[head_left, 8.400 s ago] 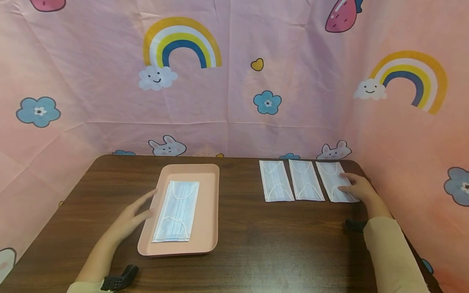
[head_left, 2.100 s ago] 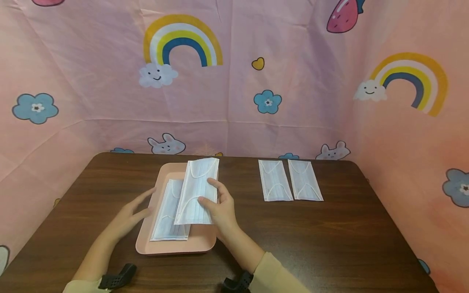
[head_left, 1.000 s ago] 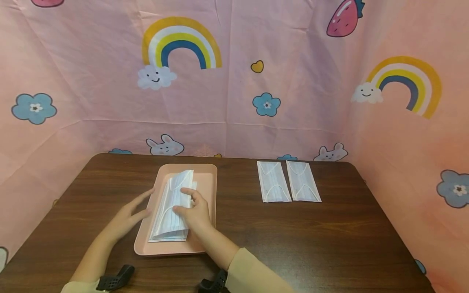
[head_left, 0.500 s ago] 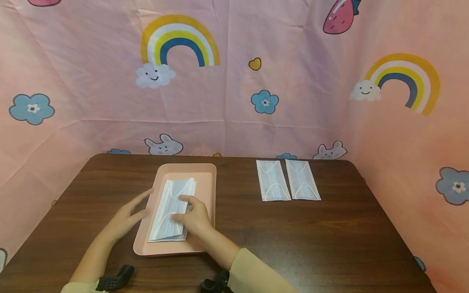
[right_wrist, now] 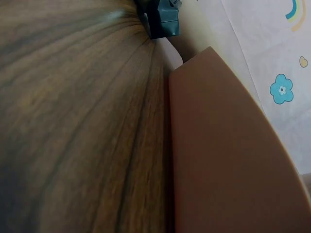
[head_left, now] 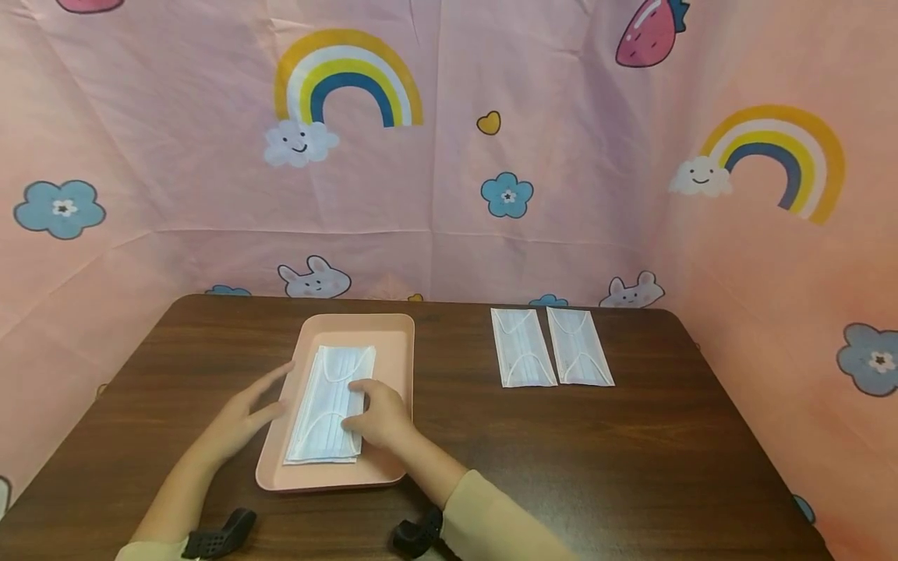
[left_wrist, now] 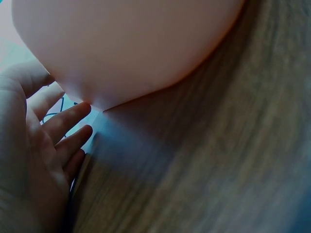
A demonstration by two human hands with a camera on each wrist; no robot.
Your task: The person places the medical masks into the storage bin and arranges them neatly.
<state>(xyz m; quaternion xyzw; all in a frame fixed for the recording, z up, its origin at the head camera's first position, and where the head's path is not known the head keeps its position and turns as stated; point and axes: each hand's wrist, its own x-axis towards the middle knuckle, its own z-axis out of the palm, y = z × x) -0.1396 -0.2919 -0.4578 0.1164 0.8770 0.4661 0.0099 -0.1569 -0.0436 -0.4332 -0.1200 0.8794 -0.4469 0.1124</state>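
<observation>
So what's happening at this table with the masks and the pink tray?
A person is stacking face masks in a pink tray on a brown table. The right hand rests on the stack of masks in the tray, fingers on its right edge. The left hand lies flat with straight fingers against the tray's left rim. Two more masks lie side by side on the table to the right, untouched.

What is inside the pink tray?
Face masks lie stacked in the pink tray. The right hand rests on the top one. How many are underneath is covered by it.
</observation>
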